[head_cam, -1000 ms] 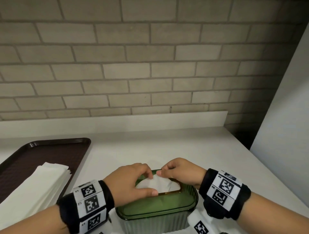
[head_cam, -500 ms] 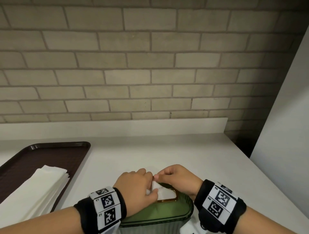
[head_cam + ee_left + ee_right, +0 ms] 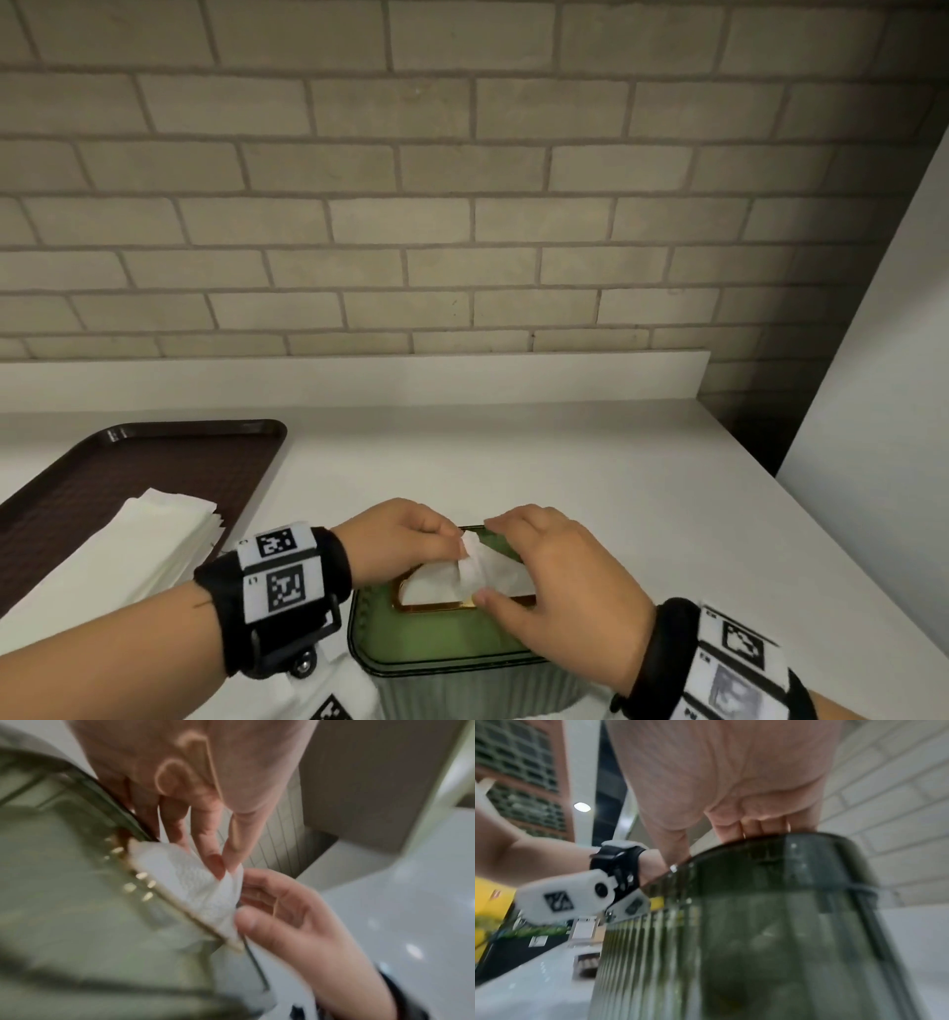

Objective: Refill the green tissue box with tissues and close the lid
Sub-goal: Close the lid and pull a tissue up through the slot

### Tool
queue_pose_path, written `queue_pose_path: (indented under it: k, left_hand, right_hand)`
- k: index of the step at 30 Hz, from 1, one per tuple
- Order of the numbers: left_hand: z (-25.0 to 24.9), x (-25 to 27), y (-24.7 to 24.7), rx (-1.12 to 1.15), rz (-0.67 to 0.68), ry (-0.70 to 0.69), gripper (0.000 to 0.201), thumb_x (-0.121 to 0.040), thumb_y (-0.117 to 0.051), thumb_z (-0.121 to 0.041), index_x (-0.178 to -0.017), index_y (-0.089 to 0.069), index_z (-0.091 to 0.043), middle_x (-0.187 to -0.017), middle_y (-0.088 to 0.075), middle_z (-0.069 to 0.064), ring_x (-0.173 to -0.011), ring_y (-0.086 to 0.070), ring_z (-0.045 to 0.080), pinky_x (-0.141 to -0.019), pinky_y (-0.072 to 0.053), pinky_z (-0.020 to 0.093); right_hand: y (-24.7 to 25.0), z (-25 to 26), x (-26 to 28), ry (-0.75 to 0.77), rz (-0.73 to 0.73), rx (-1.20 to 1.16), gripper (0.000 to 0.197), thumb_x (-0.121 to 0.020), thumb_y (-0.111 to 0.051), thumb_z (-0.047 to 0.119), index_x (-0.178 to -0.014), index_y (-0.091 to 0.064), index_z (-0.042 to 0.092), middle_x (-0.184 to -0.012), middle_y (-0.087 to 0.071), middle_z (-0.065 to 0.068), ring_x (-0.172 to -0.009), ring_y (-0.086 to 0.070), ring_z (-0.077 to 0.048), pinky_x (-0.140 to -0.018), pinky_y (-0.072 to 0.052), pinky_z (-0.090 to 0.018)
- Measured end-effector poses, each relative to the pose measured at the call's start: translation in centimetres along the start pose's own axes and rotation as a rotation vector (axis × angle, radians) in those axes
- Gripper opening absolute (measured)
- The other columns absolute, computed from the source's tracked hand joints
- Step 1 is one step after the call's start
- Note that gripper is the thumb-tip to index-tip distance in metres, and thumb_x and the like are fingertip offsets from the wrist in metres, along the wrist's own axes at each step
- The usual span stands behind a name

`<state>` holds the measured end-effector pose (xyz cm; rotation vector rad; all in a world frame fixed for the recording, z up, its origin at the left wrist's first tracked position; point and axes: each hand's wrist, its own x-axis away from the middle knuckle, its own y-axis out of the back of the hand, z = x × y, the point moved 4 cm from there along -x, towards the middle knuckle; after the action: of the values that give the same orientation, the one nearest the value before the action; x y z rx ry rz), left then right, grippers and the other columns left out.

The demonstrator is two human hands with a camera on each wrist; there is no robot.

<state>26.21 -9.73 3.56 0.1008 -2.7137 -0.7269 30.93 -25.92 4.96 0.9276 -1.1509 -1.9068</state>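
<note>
Tissue [image 3: 480, 570] is poking up between the hands, left hand [image 3: 395, 539] pinching its tip, right hand [image 3: 560, 580] resting relaxed on the lid [image 3: 436, 637].

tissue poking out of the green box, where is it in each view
Head: low centre, the tissue rises from the top of the green tissue box.
Left wrist: mid-frame, pinched by the left hand.
Right wrist: not in it; the box's side blocks it.
Shared landmark: the green tissue box, seen in all three.
</note>
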Motion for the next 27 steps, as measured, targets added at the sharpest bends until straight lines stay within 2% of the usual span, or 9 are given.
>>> queue_pose_path:
  k: [3,6,10,12,14,17,21,24,27]
  left_hand:
    - [-0.4,-0.1,0.5,0.037,0.083,0.042,0.057,-0.05,-0.069,-0.052,-0.096,-0.075,-0.019,-0.103,-0.073,-0.003,-0.105,-0.065,0.014,-0.104,-0.044,0.035]
    - [-1.0,-0.1,1.2,-0.021,0.118,0.051,0.059,-0.049,-0.067,-0.053,-0.097,-0.074,-0.018,-0.107,-0.071,-0.004,-0.11,-0.061,0.013,-0.107,-0.04,0.036]
    - [-1.6,-0.1,1.3,-0.097,0.099,0.103,0.049,-0.047,-0.058,-0.048,-0.081,-0.065,-0.013,-0.094,-0.06,0.0,-0.095,-0.053,0.016,-0.1,-0.04,0.035]
    - [-1.6,-0.2,1.2,-0.127,0.071,0.144,0.041,-0.054,-0.055,-0.044,-0.082,-0.061,-0.014,-0.097,-0.057,0.003,-0.093,-0.05,0.018,-0.101,-0.039,0.037]
    - [-1.6,-0.1,0.8,-0.14,0.071,0.148,0.035,-0.065,-0.052,-0.046,-0.084,-0.059,-0.017,-0.098,-0.056,0.001,-0.093,-0.049,0.017,-0.1,-0.039,0.035]
    - [-2.1,0.5,0.2,-0.268,0.026,0.05,0.031,-0.08,-0.055,-0.055,-0.085,-0.055,-0.025,-0.093,-0.054,-0.007,-0.093,-0.052,0.014,-0.089,-0.041,0.029]
    - [-3.2,1.9,-0.2,-0.605,-0.212,-0.139,0.031,-0.069,-0.041,-0.066,-0.078,-0.048,-0.037,-0.1,-0.051,-0.012,-0.098,-0.05,0.009,-0.094,-0.04,0.029]
    - [-4.1,2.5,-0.5,-0.771,-0.303,-0.255,0.02,-0.082,-0.045,-0.05,-0.09,-0.05,-0.032,-0.092,-0.048,-0.015,-0.085,-0.049,0.009,-0.081,-0.035,0.026]
    - [-4.4,3.1,-1.0,-0.872,-0.337,-0.298,0.016,-0.081,-0.049,-0.042,-0.092,-0.046,-0.03,-0.088,-0.052,-0.014,-0.079,-0.05,0.01,-0.078,-0.032,0.025]
  right_hand:
    - [0.0,1.4,0.1,0.041,-0.097,0.125,0.037,-0.079,-0.047,0.054,-0.103,-0.052,0.026,-0.096,-0.054,0.012,-0.086,-0.053,-0.008,-0.073,-0.043,-0.02]
    - [0.0,2.1,-0.2,0.01,-0.142,0.2,0.026,-0.068,-0.043,0.054,-0.072,-0.048,0.028,-0.067,-0.048,0.015,-0.055,-0.049,-0.003,-0.048,-0.03,-0.015]
    - [-0.1,2.4,-1.5,-0.022,-0.12,0.265,0.017,-0.069,-0.05,0.041,-0.063,-0.054,0.026,-0.06,-0.05,0.012,-0.049,-0.044,-0.007,-0.048,-0.022,-0.014]
    - [0.0,2.3,-2.1,-0.027,-0.081,0.24,0.016,-0.085,-0.049,0.031,-0.08,-0.058,0.019,-0.075,-0.055,0.004,-0.063,-0.042,-0.013,-0.048,-0.019,-0.016]
    - [0.2,1.8,-2.3,-0.019,-0.016,0.139,0.021,-0.094,-0.04,0.032,-0.092,-0.056,0.017,-0.082,-0.05,0.001,-0.072,-0.043,-0.016,-0.051,-0.022,-0.016]
    - [0.9,1.1,-2.5,-0.082,0.082,-0.062,0.018,-0.094,-0.044,0.032,-0.085,-0.056,0.022,-0.075,-0.052,0.006,-0.072,-0.052,-0.016,-0.059,-0.039,-0.023]
    - [0.6,-0.3,-3.1,-0.171,0.353,-0.287,0.02,-0.095,-0.049,0.033,-0.083,-0.057,0.018,-0.076,-0.062,0.007,-0.07,-0.056,-0.01,-0.069,-0.047,-0.023]
    - [-0.2,-1.0,-3.0,-0.326,0.542,-0.601,0.018,-0.097,-0.049,0.027,-0.082,-0.053,0.018,-0.079,-0.065,0.005,-0.067,-0.059,-0.008,-0.058,-0.047,-0.02]
    - [-0.3,-1.6,-3.1,-0.416,0.592,-0.705,0.016,-0.096,-0.05,0.021,-0.082,-0.054,0.016,-0.075,-0.063,0.003,-0.061,-0.057,-0.007,-0.049,-0.043,-0.017]
